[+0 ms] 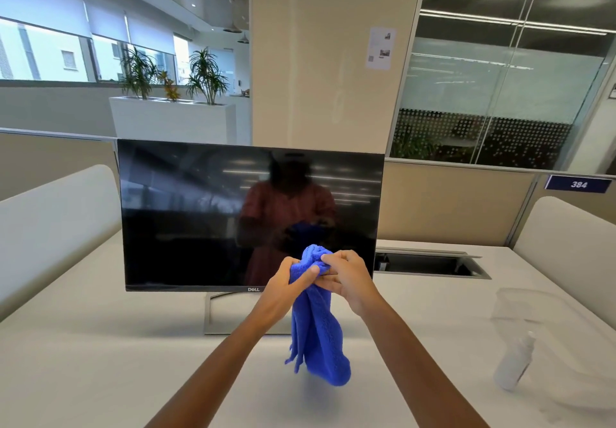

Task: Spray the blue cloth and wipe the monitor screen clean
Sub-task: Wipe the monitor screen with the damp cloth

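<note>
Head view, looking down over the white surface (pixel 100 344). Both hands meet dead centre, right in front of the Dell monitor screen (pixel 200 214). The left hand (pixel 286 281) curls round the top of the blue cloth (pixel 316 337) from the nine o'clock side, and the right hand (pixel 346 277) pinches the same bunched top from three o'clock. The fingers (pixel 328 259) of both hands are closed tight on the fabric, none spread wide.

The cloth hangs straight down from that double grip, with its long axis running twelve to six. Its loose tail dangles just above the surface, and I can't tell whether it touches. The gathered top already overlaps the lower edge of the screen in this view.

The spray bottle (pixel 515 361) stands upright well off at four o'clock from the hands, clear plastic and a bit blurred. It is plainly nearer the right hand, so any spraying looks like a job for that side. Whether the cloth is damp, the picture does not say.

The screen is dark and glossy and lies at twelve o'clock from the fingers, broad side facing them. As I judge it, the wipe means pushing the wad forward and sweeping it side to side.
</note>
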